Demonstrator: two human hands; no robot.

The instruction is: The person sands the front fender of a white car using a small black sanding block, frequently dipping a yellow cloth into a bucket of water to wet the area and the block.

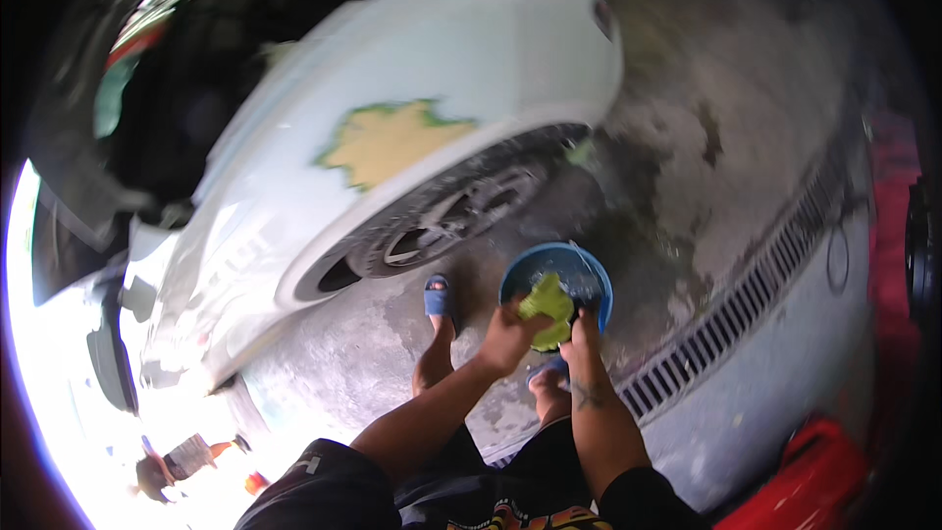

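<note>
Over a round blue bucket [606, 287] with water in it, my left hand [504, 339] is closed on a yellow-green cloth [549, 306]. The cloth hangs crumpled with wavy edges above the bucket's near side. My right hand [583, 334] is at the cloth's right edge, its fingers curled. Something small and dark shows by those fingers, too blurred to name. Left of the bucket stands a white car [491, 49], with a yellowish filler patch [392, 145] rimmed in green above its wheel [446, 226].
A slotted drain grate [731, 309] runs diagonally along the floor on the right. My feet in blue sandals [438, 296] stand beside the bucket. Wet patches mark the concrete floor [746, 108]. Something red [810, 481] lies at the lower right. Another person [177, 461] is at the lower left.
</note>
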